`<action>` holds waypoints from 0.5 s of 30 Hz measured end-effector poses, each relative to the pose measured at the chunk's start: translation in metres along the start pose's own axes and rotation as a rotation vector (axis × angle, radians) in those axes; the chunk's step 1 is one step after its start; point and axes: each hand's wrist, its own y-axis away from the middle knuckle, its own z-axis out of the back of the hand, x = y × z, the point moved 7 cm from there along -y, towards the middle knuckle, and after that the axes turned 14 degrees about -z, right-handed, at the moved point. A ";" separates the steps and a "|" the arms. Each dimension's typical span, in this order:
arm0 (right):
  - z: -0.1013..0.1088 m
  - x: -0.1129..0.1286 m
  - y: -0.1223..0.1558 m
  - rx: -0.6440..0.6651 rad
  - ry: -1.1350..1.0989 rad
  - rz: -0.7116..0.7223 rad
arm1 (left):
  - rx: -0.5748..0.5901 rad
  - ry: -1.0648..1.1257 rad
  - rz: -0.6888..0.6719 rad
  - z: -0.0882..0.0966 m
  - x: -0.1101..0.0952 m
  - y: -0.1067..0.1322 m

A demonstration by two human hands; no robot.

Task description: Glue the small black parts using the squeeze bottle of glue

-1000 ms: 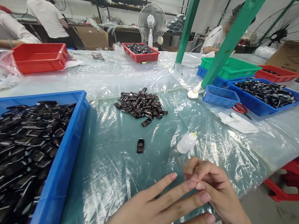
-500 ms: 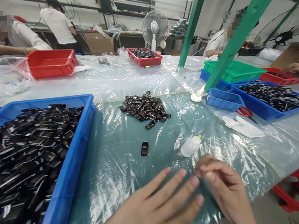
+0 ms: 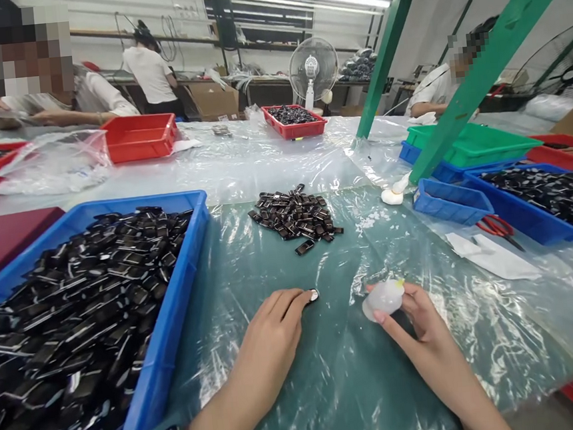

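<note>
Plastic sheeting glistens over the counter: at eight o'clock, a blue tray; at six, left hand, fingers together on a small black piece; at four, right hand, fingers clamped on a white bottle.

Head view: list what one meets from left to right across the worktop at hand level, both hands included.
Large blue bin, left hand, small black piece, white bottle, right hand, white paper.
</note>
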 end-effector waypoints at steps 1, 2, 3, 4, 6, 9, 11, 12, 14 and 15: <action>0.002 -0.001 0.002 -0.010 -0.006 -0.002 | 0.008 0.032 0.007 -0.001 -0.002 0.000; 0.004 -0.002 0.004 -0.021 -0.018 0.004 | 0.015 0.058 0.013 -0.001 -0.003 0.001; 0.006 -0.003 0.006 -0.036 -0.034 0.020 | 0.022 0.080 0.017 -0.002 -0.004 0.001; 0.008 -0.003 0.008 -0.049 -0.046 0.042 | 0.027 0.099 0.020 -0.002 -0.005 0.001; 0.014 -0.003 0.011 -0.091 -0.053 0.068 | 0.030 0.132 0.026 -0.003 -0.006 0.001; 0.020 -0.011 0.013 -0.109 0.007 0.047 | 0.018 0.170 0.044 -0.001 -0.006 0.001; 0.023 -0.018 0.015 -0.103 0.035 0.033 | 0.005 0.176 0.052 0.000 -0.008 0.000; 0.024 -0.021 0.016 -0.098 0.034 0.038 | -0.002 0.167 0.050 0.001 -0.010 0.000; 0.027 -0.027 0.018 -0.106 -0.023 0.028 | -0.005 0.127 0.030 0.003 -0.014 -0.001; 0.029 -0.029 0.018 -0.117 -0.079 0.016 | 0.005 0.100 0.014 0.003 -0.017 -0.001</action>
